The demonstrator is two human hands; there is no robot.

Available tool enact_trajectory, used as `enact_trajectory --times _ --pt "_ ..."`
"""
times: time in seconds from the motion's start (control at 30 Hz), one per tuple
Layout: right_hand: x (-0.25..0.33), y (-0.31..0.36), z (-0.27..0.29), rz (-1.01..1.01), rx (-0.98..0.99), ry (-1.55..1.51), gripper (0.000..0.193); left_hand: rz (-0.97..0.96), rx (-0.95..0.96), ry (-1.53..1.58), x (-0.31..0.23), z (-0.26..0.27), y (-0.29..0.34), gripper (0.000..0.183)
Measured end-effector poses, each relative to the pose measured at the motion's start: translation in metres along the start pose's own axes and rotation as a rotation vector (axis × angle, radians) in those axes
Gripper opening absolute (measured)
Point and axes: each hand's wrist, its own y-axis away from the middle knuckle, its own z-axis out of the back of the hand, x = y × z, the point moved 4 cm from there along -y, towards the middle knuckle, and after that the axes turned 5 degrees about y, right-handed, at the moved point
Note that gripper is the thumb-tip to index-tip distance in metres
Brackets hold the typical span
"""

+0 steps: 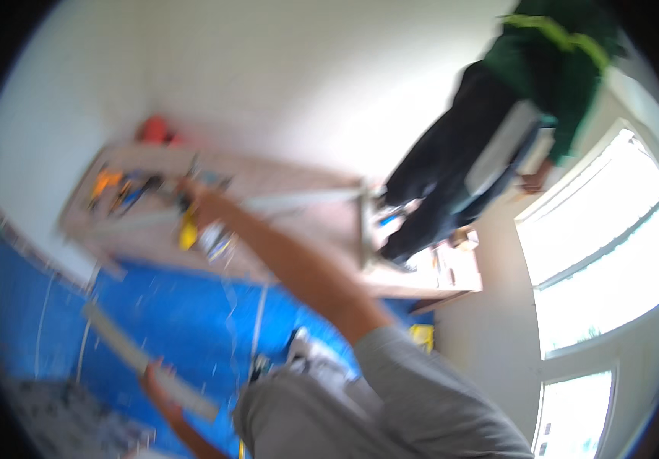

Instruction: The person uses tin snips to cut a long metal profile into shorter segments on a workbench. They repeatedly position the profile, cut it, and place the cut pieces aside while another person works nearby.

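My left hand (161, 392), at the lower left, grips a long, flat, pale strip (119, 340) that looks like wood. The strip slants above the blue floor. My right arm stretches far over a low wooden platform (299, 229), where my right hand (203, 205) is smeared by motion. Just below that hand shows a yellow object (188, 232), too blurred to name; whether I hold it is unclear. Beside it lies a whitish, shiny bundle (215, 242). Left of the hand are several blurred tools (134, 191), some with orange or blue parts.
Another person (482, 145) in dark trousers and a green jacket stands on the platform's right part. A red object (155, 130) sits at its back left edge by the wall. Blue sheeting (192, 321) covers the floor. Bright windows (601, 252) are at the right.
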Motion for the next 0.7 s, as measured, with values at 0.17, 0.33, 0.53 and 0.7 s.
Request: enact_trajectory --times 0.17,0.33,0.53,0.7 --pt "0.037 0.003 -0.002 0.073 0.020 -0.376 0.057 -0.036 0.008 0.026 0.004 -0.010 -0.017 0.057" --pt "0.075 0.024 0.011 0.122 0.117 -0.629 0.052 -0.117 0.154 0.061 0.003 -0.026 -0.030 0.061" --pt "0.078 0.037 0.039 0.124 0.114 -0.614 0.045 -0.179 0.238 0.055 0.004 -0.038 -0.046 0.063" --pt "0.076 0.050 0.061 0.080 0.017 -0.681 0.053 -0.206 0.281 0.055 0.015 -0.036 -0.067 0.065"
